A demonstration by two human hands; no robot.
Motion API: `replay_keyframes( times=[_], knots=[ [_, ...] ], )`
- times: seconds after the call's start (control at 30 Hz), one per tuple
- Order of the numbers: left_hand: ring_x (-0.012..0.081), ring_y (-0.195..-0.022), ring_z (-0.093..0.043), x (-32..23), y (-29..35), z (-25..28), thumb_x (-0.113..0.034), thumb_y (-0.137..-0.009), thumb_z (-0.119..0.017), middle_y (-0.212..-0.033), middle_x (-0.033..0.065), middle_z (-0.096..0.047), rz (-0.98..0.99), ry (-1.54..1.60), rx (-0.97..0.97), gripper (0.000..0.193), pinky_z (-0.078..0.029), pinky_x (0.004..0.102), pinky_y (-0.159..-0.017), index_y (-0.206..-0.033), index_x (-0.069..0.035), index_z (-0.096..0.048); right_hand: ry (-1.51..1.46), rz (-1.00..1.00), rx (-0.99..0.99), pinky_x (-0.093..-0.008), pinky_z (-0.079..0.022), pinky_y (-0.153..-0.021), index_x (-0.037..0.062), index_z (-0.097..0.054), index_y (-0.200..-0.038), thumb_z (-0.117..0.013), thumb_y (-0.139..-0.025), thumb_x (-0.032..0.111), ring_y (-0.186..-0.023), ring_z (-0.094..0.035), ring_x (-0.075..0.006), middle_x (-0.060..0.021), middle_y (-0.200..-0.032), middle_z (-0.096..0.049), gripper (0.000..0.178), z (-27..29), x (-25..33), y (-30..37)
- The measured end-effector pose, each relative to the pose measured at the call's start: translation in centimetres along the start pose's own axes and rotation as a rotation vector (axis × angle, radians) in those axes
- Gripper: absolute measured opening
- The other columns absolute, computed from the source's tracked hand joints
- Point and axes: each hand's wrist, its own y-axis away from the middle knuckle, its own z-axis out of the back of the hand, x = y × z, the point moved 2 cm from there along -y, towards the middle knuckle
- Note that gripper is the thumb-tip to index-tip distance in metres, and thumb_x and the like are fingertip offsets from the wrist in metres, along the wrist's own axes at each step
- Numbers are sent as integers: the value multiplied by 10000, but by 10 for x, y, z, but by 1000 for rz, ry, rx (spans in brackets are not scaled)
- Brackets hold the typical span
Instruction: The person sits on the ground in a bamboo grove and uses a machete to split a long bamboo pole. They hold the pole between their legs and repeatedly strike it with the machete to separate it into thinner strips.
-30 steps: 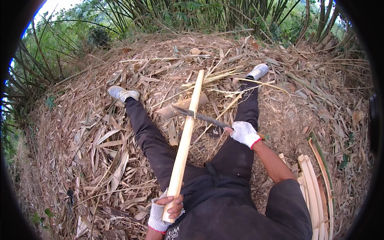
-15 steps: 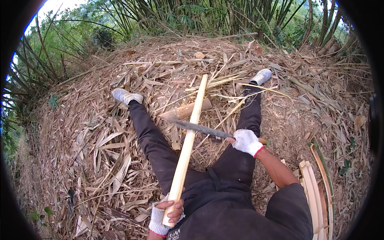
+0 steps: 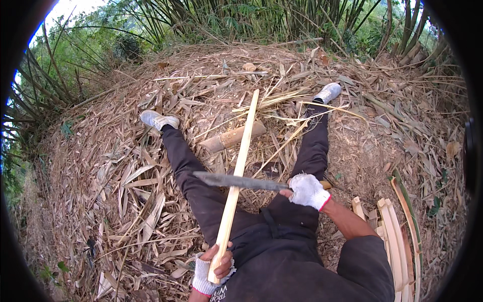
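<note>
A long, pale split bamboo strip [image 3: 245, 143] slants from my lap out past my knees, its far end over the ground between my feet. My left hand [image 3: 215, 267], in a white fingerless-looking glove, is closed round its near end. My right hand [image 3: 308, 192], also in a white glove, grips a large knife [image 3: 226, 180] by its handle, whose yellowish butt [image 3: 326, 184] sticks out to the right. The dark blade lies across the strip near its middle, its tip pointing left over my left thigh. Whether the edge bites into the bamboo is unclear.
A short bamboo section [image 3: 234, 137] lies on the ground between my outstretched legs. Beyond it are thin bamboo slivers [image 3: 282, 102]. Several split strips [image 3: 395, 241] lie to my right, one green-skinned. Dry leaves cover the ground, with bamboo clumps [image 3: 241, 20] behind.
The knife has come nearer to me along the strip, and its blade reaches farther left and shows broader. My left hand and the strip's near end have shifted slightly right.
</note>
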Motion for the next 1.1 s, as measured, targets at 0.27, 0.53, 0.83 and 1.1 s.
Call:
replay_keyframes(
  times=[0.27,0.53,0.83,1.1],
  knots=[
    [134,-483,-475,1,0,-1,-280,-1088,-384,-872,111,-539,12,82,30,434,-442,271,-417,-1362,55,-424,-73,-328,-68,-508,-537,-681,20,-701,-762,-520,-976,537,-748,-681,-430,-224,-737,-678,587,-6,-40,-26],
    [128,-475,-467,-2,0,2,-273,-1083,-394,-874,118,-544,17,7,0,429,-438,264,-411,-1362,50,-432,-59,-391,-27,-504,-546,-714,16,-698,-771,-521,-968,559,-772,-691,-425,-232,-790,-700,605,-2,-56,-45],
    [128,-469,-485,-1,2,4,-269,-1079,-418,-849,112,-557,13,13,4,415,-449,267,-419,-1354,40,-449,53,-166,-48,-503,-545,-717,29,-711,-791,-526,-954,585,-777,-693,-412,-225,-780,-694,608,-12,-49,-46],
    [138,-468,-477,-2,-1,5,-282,-1058,-468,-844,124,-552,34,-2,-18,453,-437,275,-409,-1379,36,-441,-40,-403,-39,-525,-535,-727,14,-705,-816,-529,-950,584,-783,-680,-446,-249,-803,-693,611,-5,-61,-40]
  ],
)
